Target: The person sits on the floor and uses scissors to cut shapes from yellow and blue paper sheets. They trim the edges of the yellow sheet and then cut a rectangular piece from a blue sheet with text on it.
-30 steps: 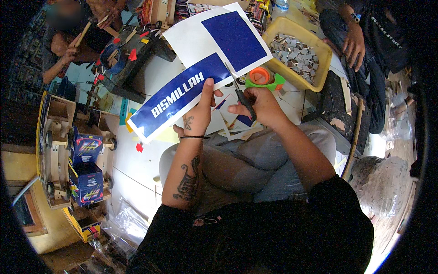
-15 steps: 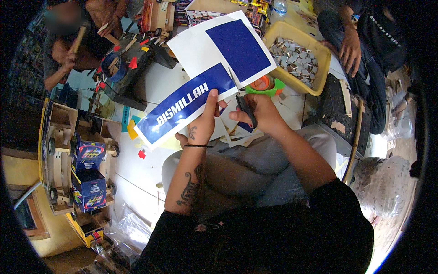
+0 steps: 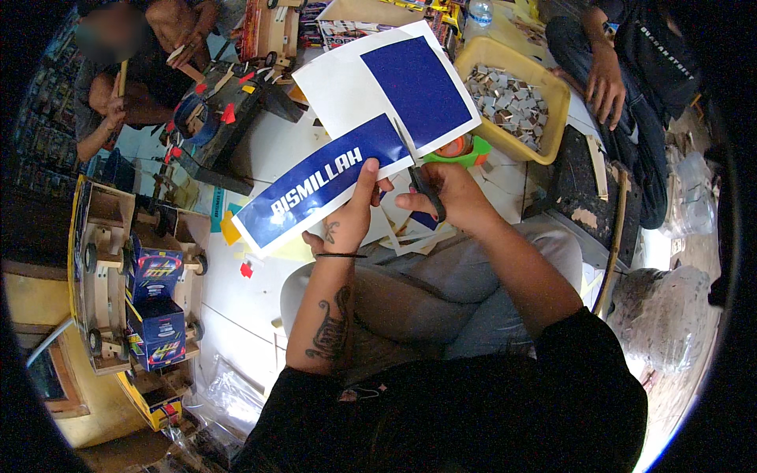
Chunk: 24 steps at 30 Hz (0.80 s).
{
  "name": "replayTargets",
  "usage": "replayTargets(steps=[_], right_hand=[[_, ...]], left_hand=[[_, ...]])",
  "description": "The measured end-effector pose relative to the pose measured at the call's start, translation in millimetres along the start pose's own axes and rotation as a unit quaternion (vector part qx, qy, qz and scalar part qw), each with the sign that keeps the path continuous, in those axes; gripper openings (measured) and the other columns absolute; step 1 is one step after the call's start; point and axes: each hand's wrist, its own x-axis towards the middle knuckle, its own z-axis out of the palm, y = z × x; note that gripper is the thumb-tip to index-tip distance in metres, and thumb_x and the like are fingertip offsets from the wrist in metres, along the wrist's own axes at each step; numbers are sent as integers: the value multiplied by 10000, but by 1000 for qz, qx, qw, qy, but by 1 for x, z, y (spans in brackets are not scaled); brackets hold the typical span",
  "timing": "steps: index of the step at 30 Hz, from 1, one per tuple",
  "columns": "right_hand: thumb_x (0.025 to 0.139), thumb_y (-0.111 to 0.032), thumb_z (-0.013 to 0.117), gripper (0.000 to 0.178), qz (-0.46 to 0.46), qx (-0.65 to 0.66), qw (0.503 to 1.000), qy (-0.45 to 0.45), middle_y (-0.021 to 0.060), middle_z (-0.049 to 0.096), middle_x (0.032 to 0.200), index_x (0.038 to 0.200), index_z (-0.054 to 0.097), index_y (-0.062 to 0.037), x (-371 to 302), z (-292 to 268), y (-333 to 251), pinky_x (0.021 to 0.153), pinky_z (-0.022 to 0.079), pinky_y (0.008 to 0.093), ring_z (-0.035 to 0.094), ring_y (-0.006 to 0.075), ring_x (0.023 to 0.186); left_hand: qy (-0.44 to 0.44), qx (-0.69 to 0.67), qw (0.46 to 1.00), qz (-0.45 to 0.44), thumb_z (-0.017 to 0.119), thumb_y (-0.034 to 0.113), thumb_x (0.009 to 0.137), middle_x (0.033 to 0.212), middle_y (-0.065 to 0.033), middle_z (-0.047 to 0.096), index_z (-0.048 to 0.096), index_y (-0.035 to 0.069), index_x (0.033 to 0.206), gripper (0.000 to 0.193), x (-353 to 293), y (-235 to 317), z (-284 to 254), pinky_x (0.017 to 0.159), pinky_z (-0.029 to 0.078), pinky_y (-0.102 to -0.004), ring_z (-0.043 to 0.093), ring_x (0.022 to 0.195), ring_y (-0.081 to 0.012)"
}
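Note:
My left hand (image 3: 359, 203) grips a white sticker sheet (image 3: 339, 79) by its lower edge, thumb on top. Printed on the sheet are a long blue strip with white lettering and a separate blue rectangle. Dark-handled scissors (image 3: 426, 191) are in my right hand (image 3: 451, 193), fingers wrapped about the handles. Their blades stand in the white gap between the strip and the rectangle, reaching up from the sheet's lower edge. Below the sheet, over my crossed legs, lie paper offcuts (image 3: 410, 236). An orange and green tape roll (image 3: 457, 150) is partly hidden behind the sheet.
A yellow basin (image 3: 561, 118) of small grey pieces stands far right. Wooden toy trucks (image 3: 110, 268) are stacked at left. A co-worker's hand (image 3: 113, 114) holds a hammer beside a dark bench (image 3: 229, 154). Another person's hand (image 3: 605, 87) rests at the far right.
The sheet has shifted very slightly down and right, with the scissors still in the gap. The co-worker's hammer at far left has swung to a more upright angle.

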Motion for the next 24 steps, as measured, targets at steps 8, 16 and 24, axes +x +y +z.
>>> replayTargets(steps=[8, 16, 24], right_hand=[[570, -454, 781, 479, -5, -27, 1000, 6, 48, 560, 535, 619, 598, -14, 1, 0, 4, 477, 418, 257, 527, 131, 484], [578, -457, 777, 485, -26, -18, 999, 17, 59, 572, 543, 620, 612, -3, 1, 2, 4, 474, 415, 253, 528, 123, 484], [575, -466, 775, 496, -9, -20, 1000, 14, 57, 567, 535, 601, 603, -2, -1, 0, 2, 469, 410, 255, 523, 123, 480]], left_hand=[[6, -17, 1000, -7, 574, 317, 843, 607, -17, 574, 561, 64, 706, 288, -1, 2, 1, 462, 360, -205, 464, 489, -78], [6, -19, 1000, -6, 583, 314, 837, 607, -19, 576, 565, 63, 731, 273, -1, 0, 1, 460, 363, -203, 472, 491, -79], [-10, -33, 999, 9, 582, 300, 840, 609, -23, 580, 564, 59, 750, 258, -1, 1, 0, 452, 365, -205, 474, 486, -81]])
